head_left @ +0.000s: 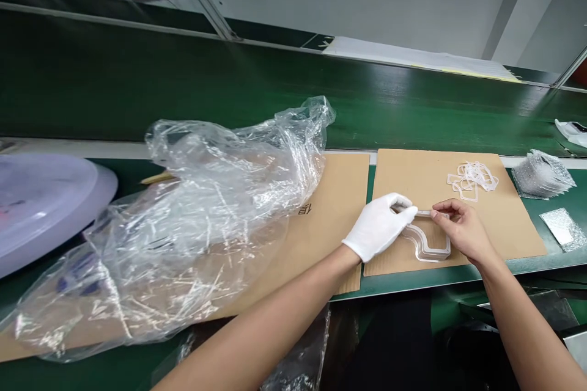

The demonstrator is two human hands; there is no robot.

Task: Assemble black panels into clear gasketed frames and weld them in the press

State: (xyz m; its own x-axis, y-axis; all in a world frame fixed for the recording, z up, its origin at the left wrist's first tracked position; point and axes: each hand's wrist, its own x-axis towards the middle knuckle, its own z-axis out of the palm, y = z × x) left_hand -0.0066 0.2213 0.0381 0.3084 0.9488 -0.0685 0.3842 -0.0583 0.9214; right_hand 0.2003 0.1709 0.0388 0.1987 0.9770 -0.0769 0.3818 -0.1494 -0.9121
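My left hand (381, 225), in a white glove, pinches the upper left of a clear plastic frame (431, 254) with a curved, stepped outline. Bare, my right hand (464, 229) has thumb and fingertips closed on the frame's upper right edge. The frame is over a cardboard sheet (413, 177), its lower edge turned toward me; whether it touches the cardboard I cannot tell. Beyond my right hand, a loose heap of thin white gasket-like outlines (472, 180) lies on the same sheet. My fingers hide parts of the frame's top edge.
A large crumpled clear plastic bag (206, 226) covers much of a second cardboard sheet (346, 195) on the left. At far left sits a pale lilac round disc (46, 208). Bubble-wrap pouches (543, 174) are stacked at right, near a single pouch (564, 229). A green belt (275, 85) runs behind.
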